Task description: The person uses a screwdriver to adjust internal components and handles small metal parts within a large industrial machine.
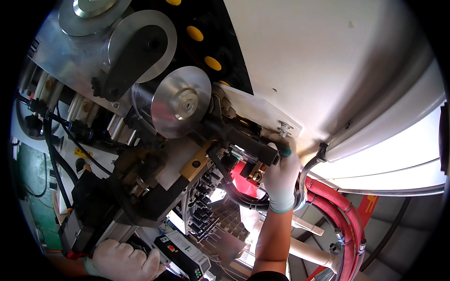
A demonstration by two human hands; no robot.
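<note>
My right hand [282, 175], in a white glove with a teal cuff, reaches up into the machine from below. Its fingers curl in at the end of a black bar-shaped part [251, 146], beside a metal bolt [284, 129]; what they grip is hidden. A brass fitting [257, 172] and a red panel [244, 180] lie just left of this hand. Low on the left, my left hand [123, 261], also gloved, is closed beside a metal rail and a dark part. The thing inside its fingers cannot be made out.
Shiny metal discs [182, 102] stand at the upper left. A brass block [196, 164] sits on the black mechanism mid-frame. Thick red hoses [349, 220] bend down at right, below a large white housing [300, 51]. A small control box [183, 255] is near my left hand.
</note>
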